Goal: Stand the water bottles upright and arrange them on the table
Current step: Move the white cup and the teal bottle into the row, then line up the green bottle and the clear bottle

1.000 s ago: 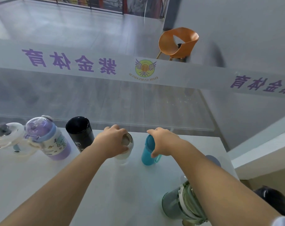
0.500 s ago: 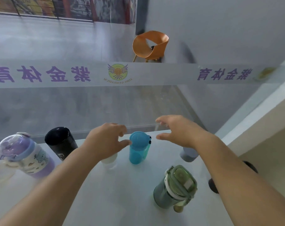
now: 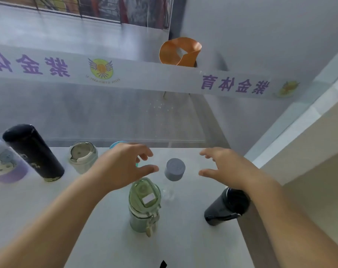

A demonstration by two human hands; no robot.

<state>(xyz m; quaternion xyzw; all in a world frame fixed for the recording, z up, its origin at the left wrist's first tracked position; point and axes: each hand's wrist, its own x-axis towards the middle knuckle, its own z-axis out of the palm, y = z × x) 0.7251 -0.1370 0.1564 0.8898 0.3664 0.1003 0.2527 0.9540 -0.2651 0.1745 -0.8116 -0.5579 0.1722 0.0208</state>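
Two hands hang above the table (image 3: 106,238), fingers spread and loosely curved, holding nothing. The left hand (image 3: 123,167) and right hand (image 3: 228,167) flank a grey-capped clear bottle (image 3: 174,169) without touching it. It stands upright just behind a green bottle (image 3: 144,206). A black bottle (image 3: 226,207) stands beneath the right forearm. Along the far edge stand a white bottle (image 3: 83,156), a tall black flask (image 3: 32,151) and a purple bottle (image 3: 3,163).

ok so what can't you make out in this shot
Head view:
- teal bottle: mostly hidden behind the left hand
- purple bottle: cut off by the left edge, blurred
- right black bottle: top partly covered by the right forearm
- clear bottle: body too see-through to trace
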